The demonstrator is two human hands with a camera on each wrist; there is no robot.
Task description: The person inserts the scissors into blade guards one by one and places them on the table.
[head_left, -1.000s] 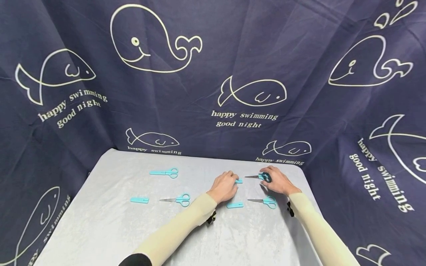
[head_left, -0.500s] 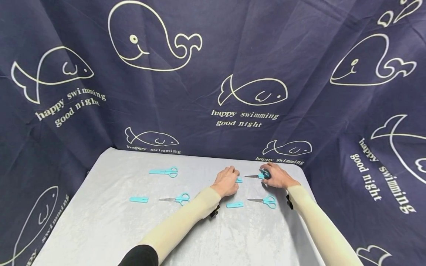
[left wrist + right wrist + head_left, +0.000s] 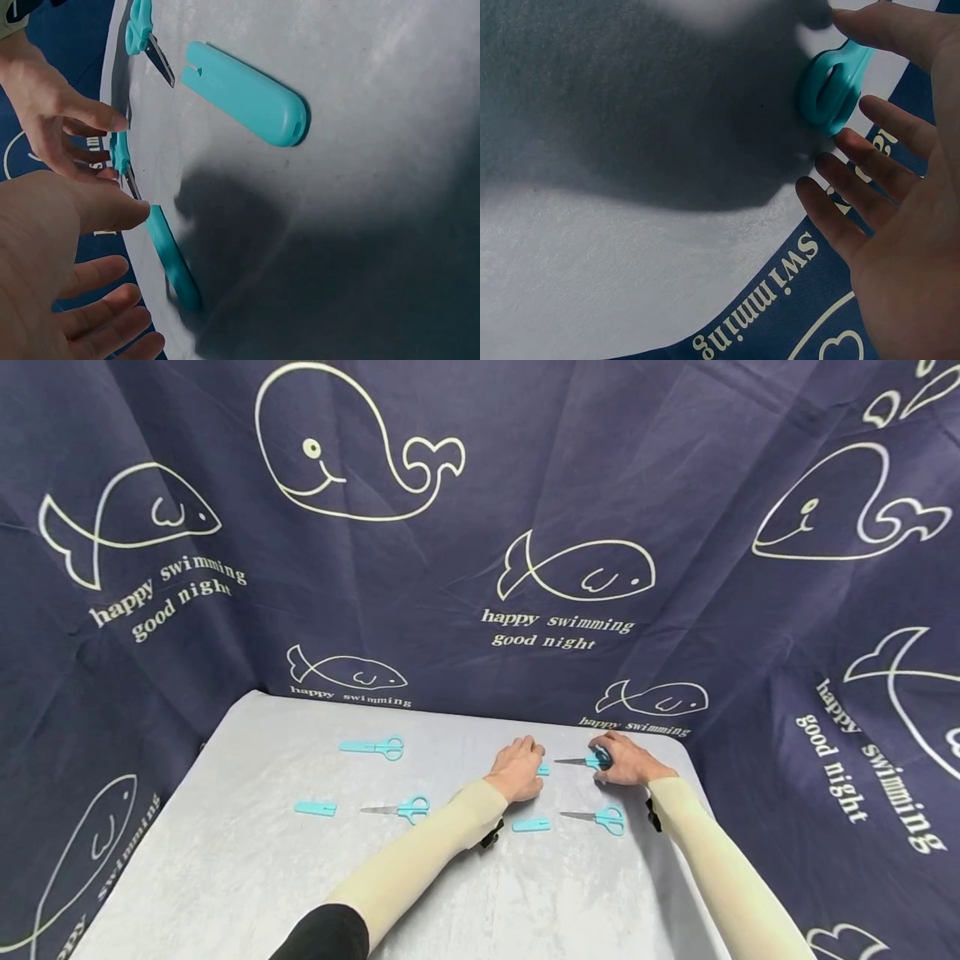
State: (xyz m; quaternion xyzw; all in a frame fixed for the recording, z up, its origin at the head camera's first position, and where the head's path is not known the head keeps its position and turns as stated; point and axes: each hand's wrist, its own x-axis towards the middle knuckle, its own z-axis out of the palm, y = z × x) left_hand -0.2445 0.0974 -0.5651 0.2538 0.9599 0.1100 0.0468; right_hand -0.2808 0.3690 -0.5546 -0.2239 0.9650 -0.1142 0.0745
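Observation:
My left hand [image 3: 516, 770] is over a turquoise scissors cap [image 3: 544, 770] at the back of the table, mostly hidden from the head view. In the left wrist view the thumb is at the near end of that cap [image 3: 172, 259], with the other fingers spread apart from it. My right hand [image 3: 628, 762] stands around the handles of uncapped turquoise scissors [image 3: 592, 761], blades pointing left toward the cap. In the right wrist view its fingers are extended beside the handle loops [image 3: 829, 94], not closed on them; the blades are out of that view.
Nearer me lie another cap [image 3: 531, 825] and uncapped scissors [image 3: 607, 818]. On the left are capped scissors [image 3: 372, 747], a loose cap [image 3: 315, 808] and uncapped scissors [image 3: 411, 810]. Dark blue printed cloth [image 3: 450, 635] hangs around the pale table [image 3: 225, 860].
My left hand has shifted slightly right and covers more of the cap. The right hand stays around the scissors handles. The head view has tilted slightly; scissors and caps keep their places.

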